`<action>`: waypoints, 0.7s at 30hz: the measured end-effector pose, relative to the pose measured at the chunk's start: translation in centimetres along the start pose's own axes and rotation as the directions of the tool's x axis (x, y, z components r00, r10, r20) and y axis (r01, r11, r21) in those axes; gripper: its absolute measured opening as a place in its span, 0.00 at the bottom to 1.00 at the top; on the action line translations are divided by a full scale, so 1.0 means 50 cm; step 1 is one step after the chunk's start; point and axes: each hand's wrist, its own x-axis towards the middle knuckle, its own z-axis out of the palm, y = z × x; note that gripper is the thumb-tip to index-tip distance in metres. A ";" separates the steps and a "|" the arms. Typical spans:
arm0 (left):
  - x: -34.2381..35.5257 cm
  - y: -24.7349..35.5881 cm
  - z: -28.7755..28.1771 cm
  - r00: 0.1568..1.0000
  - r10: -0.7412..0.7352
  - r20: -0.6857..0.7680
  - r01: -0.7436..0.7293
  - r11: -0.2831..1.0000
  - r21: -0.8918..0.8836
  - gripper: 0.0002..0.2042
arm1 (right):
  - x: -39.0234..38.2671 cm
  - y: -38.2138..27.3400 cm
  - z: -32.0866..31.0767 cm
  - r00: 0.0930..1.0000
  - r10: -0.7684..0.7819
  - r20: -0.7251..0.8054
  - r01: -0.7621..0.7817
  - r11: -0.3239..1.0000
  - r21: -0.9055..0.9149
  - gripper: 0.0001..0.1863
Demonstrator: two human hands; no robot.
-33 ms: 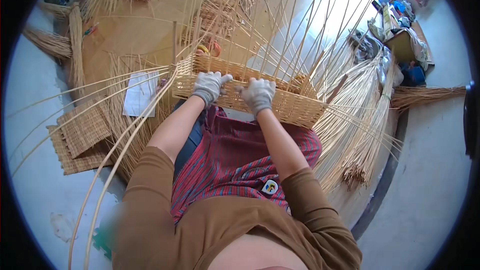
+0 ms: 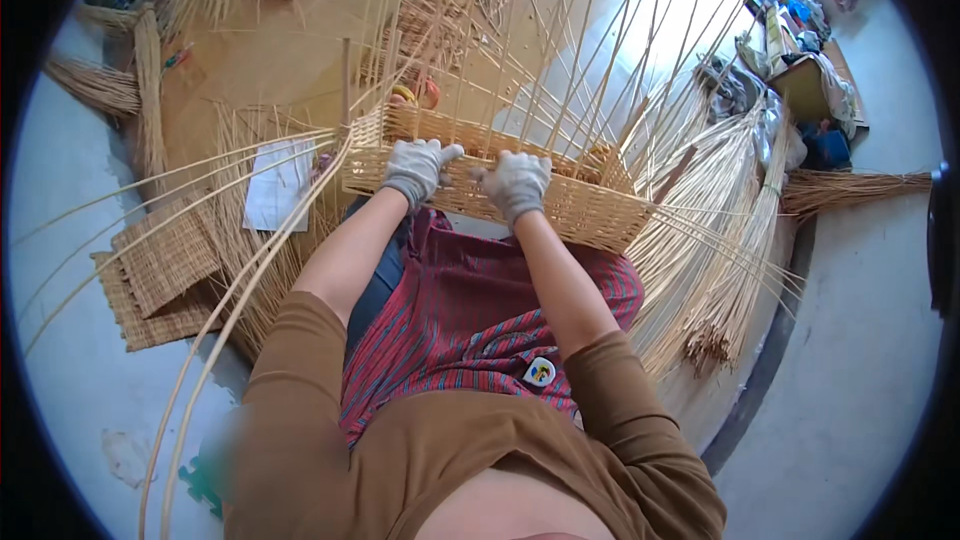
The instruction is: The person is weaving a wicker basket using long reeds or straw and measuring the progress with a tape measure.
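A long, pale woven wicker basket (image 2: 600, 210) lies crosswise over my lap, with long upright stakes rising from it and loose strands fanning out at both ends. My left hand (image 2: 415, 172), in a grey-white glove, grips the near top edge left of the middle, fingers curled over it. My right hand (image 2: 515, 185), gloved alike, grips the same edge a little to the right. What lies under my fingertips is partly hidden. Below the basket is a red striped cloth (image 2: 460, 290) with a small round white object (image 2: 539, 371) on it.
Two woven mats (image 2: 160, 270) and a white sheet (image 2: 275, 190) lie at left. Bundles of cane (image 2: 725, 240) fan out at right, below a low stand piled with cloth and bags (image 2: 820, 90). More strands and woven pieces (image 2: 425, 20) lie on the tan flooring (image 2: 250, 60) ahead.
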 end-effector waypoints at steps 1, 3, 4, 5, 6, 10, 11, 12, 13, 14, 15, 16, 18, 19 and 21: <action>0.001 -0.019 0.017 0.989 0.059 -0.133 -0.059 0.998 0.003 0.23 | 0.008 -0.005 0.006 0.997 0.000 -0.082 -0.003 1.000 -0.030 0.31; 0.010 -0.017 0.015 0.973 0.053 -0.224 -0.058 0.998 -0.016 0.22 | 0.027 0.005 0.012 0.989 -0.037 -0.141 0.033 0.999 -0.036 0.31; 0.023 -0.029 0.014 0.984 0.000 -0.176 -0.010 0.998 -0.059 0.21 | 0.030 -0.005 0.014 0.987 -0.027 -0.156 0.025 1.000 -0.014 0.31; 0.028 -0.028 -0.009 0.990 0.003 -0.138 -0.011 0.998 -0.059 0.22 | 0.044 -0.004 0.002 0.996 0.006 -0.088 -0.009 0.999 -0.035 0.31; 0.031 -0.022 0.003 0.989 -0.001 -0.147 -0.005 0.999 -0.044 0.23 | 0.048 -0.003 -0.011 0.999 0.042 -0.025 -0.044 0.997 -0.058 0.31; 0.022 -0.057 0.050 0.968 0.029 -0.247 -0.034 0.999 -0.013 0.26 | 0.028 -0.005 0.023 0.983 -0.069 -0.171 0.076 0.996 0.037 0.33; 0.018 -0.051 0.058 0.961 0.044 -0.273 -0.045 0.999 0.002 0.26 | 0.017 0.004 0.046 0.953 -0.078 -0.294 0.099 0.993 0.058 0.31; 0.012 -0.036 0.055 0.951 0.059 -0.305 -0.055 0.998 0.023 0.25 | 0.005 0.020 0.070 0.904 -0.084 -0.419 0.126 0.989 0.075 0.31; 0.009 -0.013 0.039 0.980 0.016 -0.197 -0.017 1.000 -0.003 0.25 | -0.010 0.048 0.100 0.790 -0.169 -0.589 0.244 0.969 0.049 0.28; -0.013 -0.014 0.065 0.902 0.018 -0.431 0.004 0.999 0.051 0.26 | -0.045 0.041 0.091 0.747 -0.193 -0.636 0.331 0.938 0.104 0.26; -0.038 -0.011 0.092 0.770 0.037 -0.637 0.032 0.995 0.097 0.26 | -0.088 0.044 0.074 0.702 -0.208 -0.681 0.414 0.898 0.152 0.25; -0.045 0.033 0.073 0.751 -0.035 -0.660 0.074 0.997 0.031 0.24 | -0.118 0.087 0.083 0.794 -0.170 -0.584 0.427 0.839 0.337 0.24; -0.019 0.137 0.026 0.654 0.067 -0.753 -0.194 0.978 -0.082 0.24 | -0.119 0.199 0.133 0.944 0.050 -0.326 0.261 0.489 0.832 0.20; 0.007 0.206 0.014 0.719 0.031 -0.694 -0.293 0.919 -0.262 0.23 | -0.118 0.256 0.167 0.979 0.181 -0.091 0.071 0.114 0.991 0.17; 0.082 0.237 0.050 0.939 -0.112 -0.324 -0.136 0.747 -0.651 0.21 | -0.119 0.290 0.141 0.922 0.353 -0.161 0.215 -0.121 0.969 0.14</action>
